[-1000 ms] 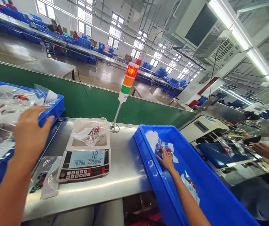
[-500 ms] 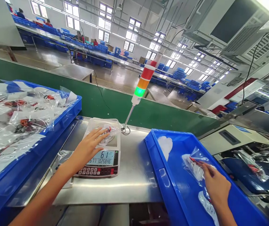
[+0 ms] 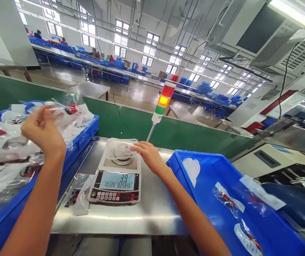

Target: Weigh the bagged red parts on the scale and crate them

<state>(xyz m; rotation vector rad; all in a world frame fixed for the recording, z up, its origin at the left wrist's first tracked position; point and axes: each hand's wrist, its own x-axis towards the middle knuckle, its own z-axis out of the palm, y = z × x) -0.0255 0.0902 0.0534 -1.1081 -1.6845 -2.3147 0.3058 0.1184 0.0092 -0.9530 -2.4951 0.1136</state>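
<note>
My left hand (image 3: 44,128) is raised over the left blue bin, its fingers pinching a clear plastic bag (image 3: 72,108) with a red part in it. The bag is blurred. At the counting scale (image 3: 115,185), my right hand (image 3: 149,156) reaches in from the right, fingertips together at the clear tray (image 3: 111,151) on its pan. Something small and pale shows at those fingertips; I cannot make out what it is. The scale's display reads 39. Just left of the scale lies another bag (image 3: 74,195) with dark and red parts and a white paper.
The left blue bin (image 3: 88,129) is heaped with bagged parts. The right blue bin (image 3: 200,153) holds a few bags, including one with a red part (image 3: 228,201). Behind the scale stands a signal tower (image 3: 163,101), its yellow section lit, before a green partition (image 3: 131,122).
My left hand has gone from the scale to the left bin, now with a bag. My right hand has moved from the right bin to the scale. The display went from 61 to 39; green light became yellow.
</note>
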